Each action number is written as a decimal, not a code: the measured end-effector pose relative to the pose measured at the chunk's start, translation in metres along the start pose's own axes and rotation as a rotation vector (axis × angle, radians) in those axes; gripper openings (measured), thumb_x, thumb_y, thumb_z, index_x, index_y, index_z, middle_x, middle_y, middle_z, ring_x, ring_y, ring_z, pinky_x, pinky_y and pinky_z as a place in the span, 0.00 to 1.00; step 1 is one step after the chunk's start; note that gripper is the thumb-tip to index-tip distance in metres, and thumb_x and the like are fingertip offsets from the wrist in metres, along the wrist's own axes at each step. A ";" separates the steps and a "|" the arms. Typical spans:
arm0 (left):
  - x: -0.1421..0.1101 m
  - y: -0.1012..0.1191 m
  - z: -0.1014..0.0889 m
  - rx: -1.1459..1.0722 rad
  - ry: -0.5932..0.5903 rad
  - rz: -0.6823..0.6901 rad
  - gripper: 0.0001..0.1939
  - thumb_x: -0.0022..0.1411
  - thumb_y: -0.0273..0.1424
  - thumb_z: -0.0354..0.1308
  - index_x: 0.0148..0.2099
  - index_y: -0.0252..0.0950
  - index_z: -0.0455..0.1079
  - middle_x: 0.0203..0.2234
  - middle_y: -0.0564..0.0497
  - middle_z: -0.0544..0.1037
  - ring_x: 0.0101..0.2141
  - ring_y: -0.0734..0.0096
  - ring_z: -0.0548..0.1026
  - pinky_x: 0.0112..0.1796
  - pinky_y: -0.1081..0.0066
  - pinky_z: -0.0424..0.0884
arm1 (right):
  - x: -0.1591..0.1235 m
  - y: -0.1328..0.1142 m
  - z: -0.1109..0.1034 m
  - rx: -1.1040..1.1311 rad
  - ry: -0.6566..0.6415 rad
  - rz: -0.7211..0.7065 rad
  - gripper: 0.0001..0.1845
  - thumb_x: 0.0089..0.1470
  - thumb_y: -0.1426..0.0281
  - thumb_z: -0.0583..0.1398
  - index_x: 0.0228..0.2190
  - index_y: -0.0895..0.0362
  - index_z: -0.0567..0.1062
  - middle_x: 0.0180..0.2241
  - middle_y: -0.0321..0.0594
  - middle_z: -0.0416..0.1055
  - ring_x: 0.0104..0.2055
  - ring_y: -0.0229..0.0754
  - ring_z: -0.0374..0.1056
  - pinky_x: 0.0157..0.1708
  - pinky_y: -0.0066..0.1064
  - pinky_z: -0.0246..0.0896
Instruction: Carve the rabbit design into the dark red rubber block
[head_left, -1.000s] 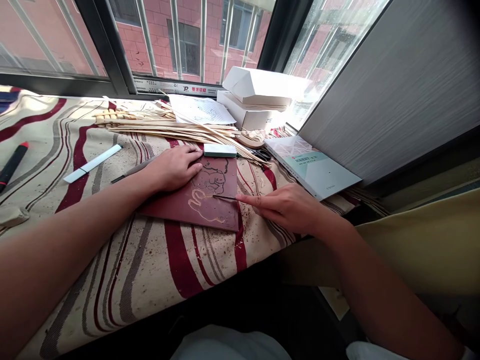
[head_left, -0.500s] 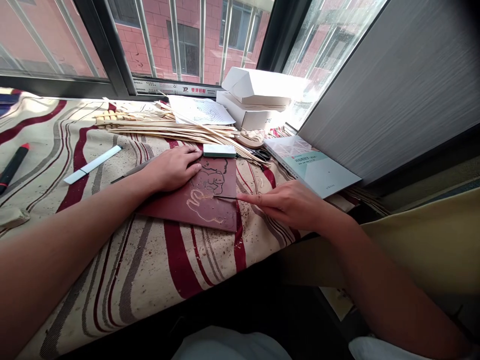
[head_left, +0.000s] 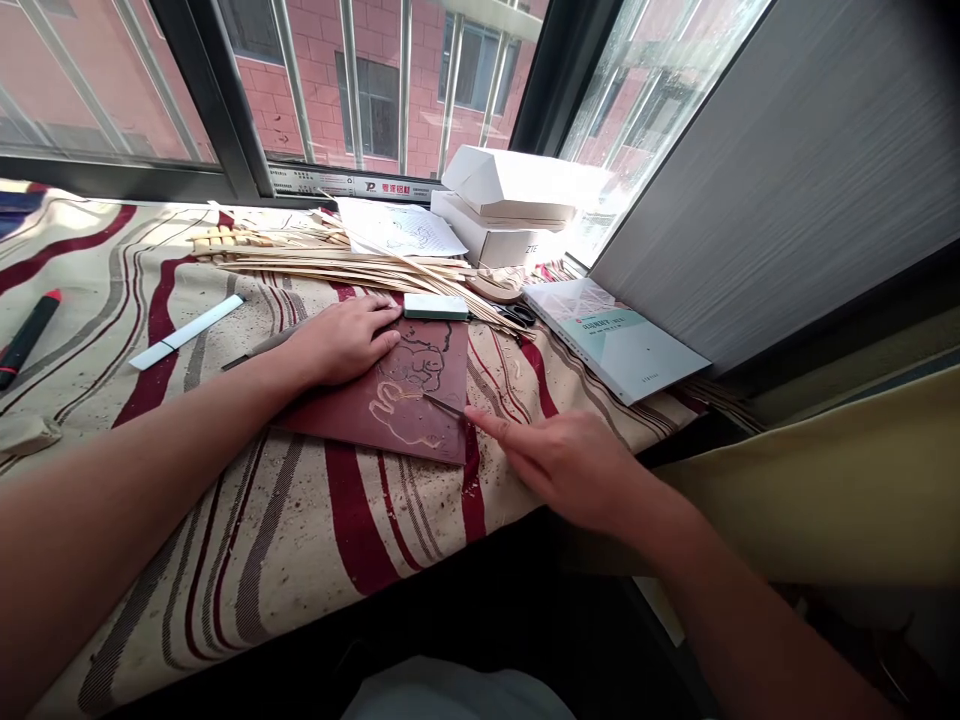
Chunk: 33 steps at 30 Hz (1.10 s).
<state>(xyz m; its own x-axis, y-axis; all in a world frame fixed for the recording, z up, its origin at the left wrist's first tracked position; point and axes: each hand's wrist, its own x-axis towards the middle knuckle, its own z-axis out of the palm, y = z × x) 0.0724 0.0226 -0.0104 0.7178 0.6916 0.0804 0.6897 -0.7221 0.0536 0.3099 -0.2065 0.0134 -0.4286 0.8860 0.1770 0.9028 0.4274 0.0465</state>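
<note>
A reddish-brown board (head_left: 337, 418) lies on the striped cloth, with dark drawn outlines and pale carved lines on its right part. My left hand (head_left: 351, 340) lies flat across the board's upper left part, its fingers stretched out. My right hand (head_left: 566, 460) is closed around a thin carving tool (head_left: 445, 405), its index finger extended along the shaft. The tool's tip meets the board beside the pale carved outline; the handle is hidden in my palm. A white and green block (head_left: 435, 306) rests at the board's top edge, close to my left fingertips.
Behind the board lie thin wooden strips (head_left: 337, 262), a sheet of paper (head_left: 405, 230) and white boxes (head_left: 517, 200). A book (head_left: 619, 340) sits to the right, near black scissors (head_left: 517, 313). Left are a white strip (head_left: 187, 332) and a dark marker (head_left: 30, 338). Crumbs dot the cloth (head_left: 300, 530).
My right hand has moved down and slightly left, so the carving tool now slants more steeply. My left hand stays in place on the board. The camera view has shifted slightly.
</note>
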 end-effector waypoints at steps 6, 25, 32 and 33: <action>-0.003 0.004 0.000 0.012 0.002 -0.006 0.35 0.73 0.42 0.38 0.73 0.28 0.63 0.71 0.39 0.64 0.70 0.50 0.63 0.70 0.55 0.58 | -0.014 -0.064 0.002 -0.121 0.110 0.146 0.35 0.53 0.81 0.57 0.63 0.64 0.75 0.18 0.35 0.73 0.16 0.40 0.64 0.19 0.37 0.40; -0.006 0.011 0.000 0.038 0.010 -0.052 0.35 0.74 0.42 0.37 0.73 0.30 0.62 0.71 0.39 0.65 0.68 0.48 0.65 0.68 0.53 0.60 | -0.010 -0.088 -0.006 -0.170 0.140 0.257 0.34 0.50 0.83 0.57 0.59 0.65 0.79 0.15 0.35 0.68 0.13 0.42 0.63 0.17 0.38 0.37; -0.007 0.008 0.001 0.032 0.011 -0.039 0.36 0.73 0.42 0.37 0.73 0.29 0.62 0.71 0.39 0.64 0.69 0.50 0.64 0.68 0.55 0.60 | -0.029 -0.078 -0.002 0.258 0.291 0.301 0.26 0.68 0.74 0.53 0.65 0.64 0.65 0.27 0.34 0.78 0.24 0.39 0.73 0.26 0.32 0.61; -0.007 0.007 0.001 0.031 0.011 -0.038 0.36 0.73 0.42 0.37 0.73 0.29 0.62 0.71 0.39 0.64 0.69 0.50 0.64 0.69 0.55 0.59 | -0.031 -0.077 0.000 0.325 0.314 0.337 0.22 0.68 0.73 0.54 0.61 0.62 0.68 0.28 0.34 0.78 0.25 0.39 0.74 0.28 0.30 0.64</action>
<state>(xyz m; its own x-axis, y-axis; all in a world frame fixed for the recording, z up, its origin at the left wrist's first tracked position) 0.0726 0.0124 -0.0114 0.6899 0.7183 0.0895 0.7194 -0.6942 0.0257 0.2536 -0.2671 0.0047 -0.0426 0.9083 0.4162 0.9098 0.2074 -0.3594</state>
